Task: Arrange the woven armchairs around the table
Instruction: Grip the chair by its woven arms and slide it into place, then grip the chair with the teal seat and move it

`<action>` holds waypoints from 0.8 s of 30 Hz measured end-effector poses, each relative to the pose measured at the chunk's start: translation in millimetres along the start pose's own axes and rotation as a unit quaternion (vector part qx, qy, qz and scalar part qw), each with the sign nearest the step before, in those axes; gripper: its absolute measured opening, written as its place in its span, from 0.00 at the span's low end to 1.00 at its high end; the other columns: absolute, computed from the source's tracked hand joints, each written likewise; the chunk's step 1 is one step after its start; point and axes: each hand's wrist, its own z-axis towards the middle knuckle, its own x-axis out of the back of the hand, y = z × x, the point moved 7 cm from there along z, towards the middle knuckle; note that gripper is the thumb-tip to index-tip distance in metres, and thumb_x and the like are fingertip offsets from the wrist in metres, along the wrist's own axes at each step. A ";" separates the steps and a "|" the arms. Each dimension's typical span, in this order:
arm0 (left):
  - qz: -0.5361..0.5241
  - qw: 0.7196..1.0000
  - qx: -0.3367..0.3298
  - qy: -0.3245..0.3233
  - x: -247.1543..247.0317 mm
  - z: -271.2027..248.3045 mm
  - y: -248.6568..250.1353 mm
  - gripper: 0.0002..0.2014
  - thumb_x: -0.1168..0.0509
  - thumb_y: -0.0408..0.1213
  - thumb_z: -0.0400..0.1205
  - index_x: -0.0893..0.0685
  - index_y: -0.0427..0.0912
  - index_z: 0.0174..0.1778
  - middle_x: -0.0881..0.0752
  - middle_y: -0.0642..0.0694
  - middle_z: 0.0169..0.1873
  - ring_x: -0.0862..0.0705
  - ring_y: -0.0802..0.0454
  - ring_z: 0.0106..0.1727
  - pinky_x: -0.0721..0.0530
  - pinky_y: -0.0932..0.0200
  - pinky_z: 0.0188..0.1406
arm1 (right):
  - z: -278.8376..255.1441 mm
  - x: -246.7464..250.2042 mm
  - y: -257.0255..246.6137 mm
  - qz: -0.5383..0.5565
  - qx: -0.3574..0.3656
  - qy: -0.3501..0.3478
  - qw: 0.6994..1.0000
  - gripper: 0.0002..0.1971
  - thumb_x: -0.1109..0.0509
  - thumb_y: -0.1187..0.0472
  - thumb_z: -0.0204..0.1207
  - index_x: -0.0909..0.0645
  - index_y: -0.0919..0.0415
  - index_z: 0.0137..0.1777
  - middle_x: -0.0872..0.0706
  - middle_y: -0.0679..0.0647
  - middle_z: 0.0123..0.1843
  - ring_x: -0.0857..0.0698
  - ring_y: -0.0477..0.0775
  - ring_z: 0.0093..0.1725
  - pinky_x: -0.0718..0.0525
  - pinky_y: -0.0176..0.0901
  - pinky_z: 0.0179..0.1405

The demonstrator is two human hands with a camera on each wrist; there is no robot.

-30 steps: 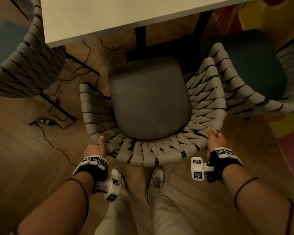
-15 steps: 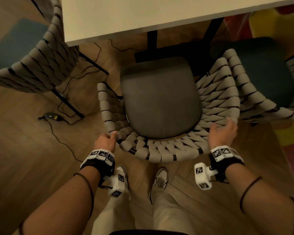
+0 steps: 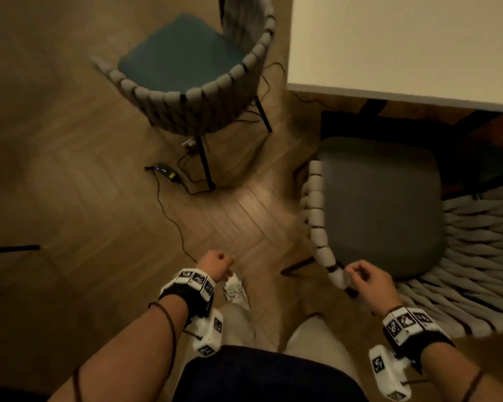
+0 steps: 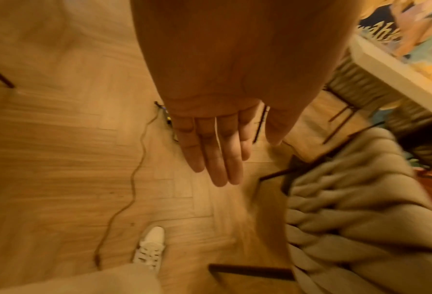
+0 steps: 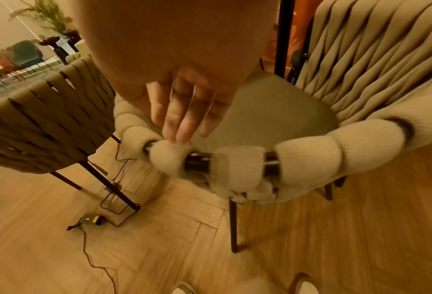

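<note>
A woven armchair with a grey seat (image 3: 381, 210) stands at the right, its front close under the white table (image 3: 404, 44). My right hand (image 3: 360, 275) is at the chair's padded rim (image 5: 245, 165). Its straight fingers (image 5: 184, 119) touch the rim without gripping it. My left hand (image 3: 217, 264) hangs free over the floor, left of this chair, holding nothing. Its fingers (image 4: 217, 155) are straight and relaxed. A second woven armchair with a teal seat (image 3: 174, 53) stands off the table's left corner, its back towards me.
A power adapter (image 3: 164, 171) and its cable lie on the wood floor between the two chairs. Another woven chair (image 3: 491, 213) presses against the grey one at the far right. My shoe (image 3: 235, 288) is just below the left hand. A dark leg (image 3: 12, 248) enters from the left.
Both hands have let go of the grey chair's back rim. The left hand moved off over the floor, the right stays touching the rim. My view swung left.
</note>
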 end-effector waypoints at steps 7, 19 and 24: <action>0.005 0.988 0.143 0.055 142.0 -5.3 -137.2 0.12 0.38 0.39 0.86 0.16 0.34 0.46 0.12 0.37 0.39 0.13 0.43 0.41 0.19 0.59 0.37 | 22.0 -65.3 -73.4 0.011 -0.060 -0.106 0.993 0.06 0.33 0.63 0.82 0.16 0.58 0.46 0.10 0.58 0.41 0.12 0.54 0.41 0.14 0.49 0.47; -0.022 0.988 0.118 0.095 341.2 76.3 -62.2 0.15 0.38 0.40 0.86 0.21 0.43 0.33 0.16 0.45 0.29 0.16 0.46 0.33 0.19 0.57 0.41 | 229.2 -136.3 -317.7 0.056 -0.013 -0.116 0.992 0.09 0.35 0.60 0.84 0.18 0.52 0.42 0.10 0.68 0.45 0.14 0.57 0.35 0.16 0.50 0.41; -0.013 0.995 0.058 0.083 423.9 125.3 37.1 0.14 0.39 0.42 0.86 0.18 0.40 0.38 0.11 0.39 0.38 0.12 0.41 0.44 0.16 0.50 0.51 | 360.9 -116.6 -424.5 0.244 -0.114 -0.007 0.963 0.28 0.35 0.27 0.70 0.20 0.52 0.54 0.13 0.60 0.56 0.13 0.64 0.49 0.14 0.63 0.55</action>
